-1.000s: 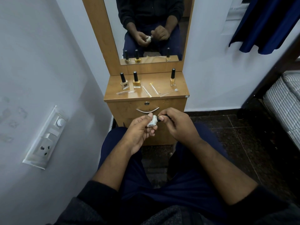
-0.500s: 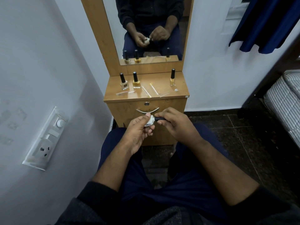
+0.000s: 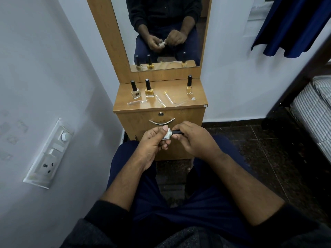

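Here the left hand (image 3: 152, 144) curls its fingers around a small white bottle (image 3: 167, 136) tipped sideways, while the right hand (image 3: 194, 138) pinches its black cap (image 3: 177, 132).

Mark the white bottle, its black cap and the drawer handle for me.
white bottle (image 3: 167, 135), head view, its labelled side.
black cap (image 3: 177, 132), head view, its middle.
drawer handle (image 3: 161, 123), head view, centre of its curve.
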The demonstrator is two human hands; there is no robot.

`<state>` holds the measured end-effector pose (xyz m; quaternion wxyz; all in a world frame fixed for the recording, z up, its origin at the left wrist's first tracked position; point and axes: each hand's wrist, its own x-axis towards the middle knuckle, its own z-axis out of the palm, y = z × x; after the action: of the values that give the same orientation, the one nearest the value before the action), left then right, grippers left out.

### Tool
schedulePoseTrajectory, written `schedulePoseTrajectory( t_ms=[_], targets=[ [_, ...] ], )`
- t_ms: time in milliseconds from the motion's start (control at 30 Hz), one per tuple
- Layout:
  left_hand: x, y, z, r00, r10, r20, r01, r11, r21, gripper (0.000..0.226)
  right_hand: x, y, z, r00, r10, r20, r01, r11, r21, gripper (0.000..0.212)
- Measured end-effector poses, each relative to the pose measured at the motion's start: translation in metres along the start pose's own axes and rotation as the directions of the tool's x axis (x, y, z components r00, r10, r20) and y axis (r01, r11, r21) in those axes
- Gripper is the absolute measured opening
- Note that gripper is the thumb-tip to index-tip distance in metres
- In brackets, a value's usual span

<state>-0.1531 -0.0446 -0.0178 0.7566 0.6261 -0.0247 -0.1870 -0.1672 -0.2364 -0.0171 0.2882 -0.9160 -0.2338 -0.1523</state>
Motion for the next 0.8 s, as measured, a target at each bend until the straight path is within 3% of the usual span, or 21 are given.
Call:
schedulePoseTrajectory(
  t_ms=[333,500,633,800],
  targets=[
    [-0.0006,-0.0031,-0.0041,0.982,0.163,0.098,-0.179,0.966,0.189,0.023,-0.0025,0.0035,0.0024,0.996,0.085,0.039,-0.081,0.992,-0.099,0.034],
    [0.0,-0.004,-0.0085,0.971,0.182,0.155,-0.218,0.94,0.263,0.022,-0.0028,0.0052,0.0021,0.972,0.183,0.146,-0.2,0.973,0.114,0.039],
    [-0.0007,-0.0024,-0.0103,0.967,0.166,0.191,-0.212,0.945,0.251,0.028,-0.0051,0.0034,-0.0018,0.924,0.262,0.278,-0.349,0.875,0.335,0.046],
    [0.0001,-0.0031,-0.0097,0.971,0.151,0.183,-0.193,0.952,0.237,0.033,-0.0041,-0.0019,-0.0027,0.901,0.311,0.303,-0.406,0.849,0.338,0.05]
  ],
)
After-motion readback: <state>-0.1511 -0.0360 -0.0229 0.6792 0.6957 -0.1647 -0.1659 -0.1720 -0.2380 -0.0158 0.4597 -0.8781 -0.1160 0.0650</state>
